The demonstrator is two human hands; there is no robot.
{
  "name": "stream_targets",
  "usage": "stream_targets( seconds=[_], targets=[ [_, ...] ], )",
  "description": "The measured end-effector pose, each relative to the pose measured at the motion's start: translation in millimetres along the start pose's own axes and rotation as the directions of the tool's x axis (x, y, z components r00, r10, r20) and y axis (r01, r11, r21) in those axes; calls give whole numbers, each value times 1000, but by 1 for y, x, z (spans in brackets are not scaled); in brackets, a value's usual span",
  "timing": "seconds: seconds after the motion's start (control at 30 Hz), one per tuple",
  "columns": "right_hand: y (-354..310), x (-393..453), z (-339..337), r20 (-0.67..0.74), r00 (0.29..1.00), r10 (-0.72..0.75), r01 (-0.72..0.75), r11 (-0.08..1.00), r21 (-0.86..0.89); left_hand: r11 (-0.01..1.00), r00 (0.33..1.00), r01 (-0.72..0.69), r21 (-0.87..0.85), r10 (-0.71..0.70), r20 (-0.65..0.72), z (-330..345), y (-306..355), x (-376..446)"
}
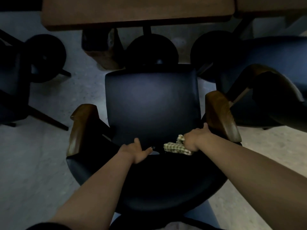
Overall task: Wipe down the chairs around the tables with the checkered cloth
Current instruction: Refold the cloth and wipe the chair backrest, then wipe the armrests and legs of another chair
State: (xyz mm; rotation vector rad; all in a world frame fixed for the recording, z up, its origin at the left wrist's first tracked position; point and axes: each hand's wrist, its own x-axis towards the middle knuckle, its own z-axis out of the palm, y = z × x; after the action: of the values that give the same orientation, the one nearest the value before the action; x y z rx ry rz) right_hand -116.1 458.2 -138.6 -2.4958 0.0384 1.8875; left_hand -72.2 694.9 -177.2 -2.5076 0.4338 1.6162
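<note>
Single view, head-mounted, wide-angle. It looks steeply down and forward from above my chair (150, 103), over its backrest. Both my forearms enter from the bottom edge; my left hand (137, 151) and right hand (195, 138) sit near frame centre, close to the lens. The table (136, 12) edge crosses the top. Neighbouring chairs curve at the left and right margins. Light is dim, so floor detail is probably unreliable.
</note>
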Motion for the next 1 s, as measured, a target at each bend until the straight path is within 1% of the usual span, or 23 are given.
stream_targets(
  seconds=[0.13,0.23,0.33,0.4,0.5,0.6,0.7,0.83,1.0],
  targets=[
    [6,0,-7,-6,1000,0,0,1000,-14,1000,999,29,12,-28,-18,-7,8,-9],
    [14,-2,-19,9,1000,27,-26,999,-37,998,999,51,-31,-52,-15,-21,14,-16],
    [27,-8,-36,-22,998,52,-53,998,-23,997,998,58,-54,-60,-21,-37,23,-22],
    [31,-10,-43,-44,999,18,-20,999,-45,998,998,51,-36,-52,-25,-41,28,-24],
    [33,-9,-40,-75,997,5,-12,996,-86,1000,999,22,6,-22,-46,-40,30,-17],
    [33,-4,-28,-99,995,-13,6,998,-68,999,999,4,49,-2,-46,-37,29,-9],
    [38,2,-36,-132,991,13,-17,999,-35,998,998,5,66,-2,-58,-52,27,-1],
    [40,9,-57,-72,997,29,-29,1000,-10,997,998,18,75,-13,-58,-80,23,9],
    [46,16,-74,-72,997,30,-30,1000,-5,998,999,20,67,-16,-51,-97,23,23]
  ],
)
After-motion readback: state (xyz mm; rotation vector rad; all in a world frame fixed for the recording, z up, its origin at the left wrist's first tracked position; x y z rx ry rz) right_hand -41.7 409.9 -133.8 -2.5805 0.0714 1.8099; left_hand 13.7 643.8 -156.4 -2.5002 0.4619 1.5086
